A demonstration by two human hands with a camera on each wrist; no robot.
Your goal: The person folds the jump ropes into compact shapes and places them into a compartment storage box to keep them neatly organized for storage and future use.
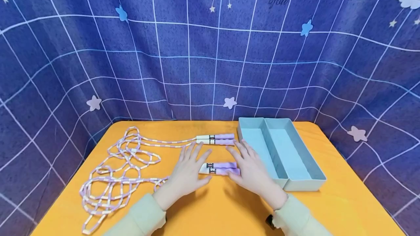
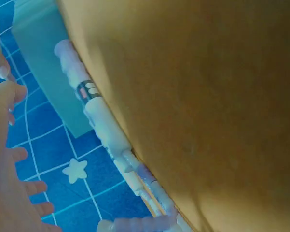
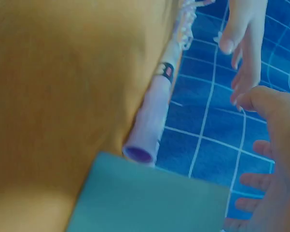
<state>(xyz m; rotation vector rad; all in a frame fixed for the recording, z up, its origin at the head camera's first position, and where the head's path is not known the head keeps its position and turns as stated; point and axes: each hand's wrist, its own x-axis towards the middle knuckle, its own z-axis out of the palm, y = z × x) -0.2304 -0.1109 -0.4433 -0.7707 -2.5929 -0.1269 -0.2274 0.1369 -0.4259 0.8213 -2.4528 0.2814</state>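
My left hand [image 1: 186, 172], its fingers spread, hovers over the table just left of the nearer pair of jump rope handles [image 1: 224, 171]. On their other side my right hand [image 1: 252, 166] is held likewise, fingers apart and nothing in them. Both wrist views show space between the hands and the white and purple handle [image 2: 106, 126] lying on the table. A farther pair of jump rope handles [image 1: 214, 139] lies side by side beyond the fingertips. White and purple beaded rope [image 1: 109, 180] runs from the handles into a loose tangle at the left.
A light blue two-compartment box [image 1: 305, 184] stands to the right, close to my right hand. The orange cloth [image 1: 210, 210] covers the table. Behind and at the sides hangs a dark blue curtain [image 1: 200, 68] with a white grid and stars.
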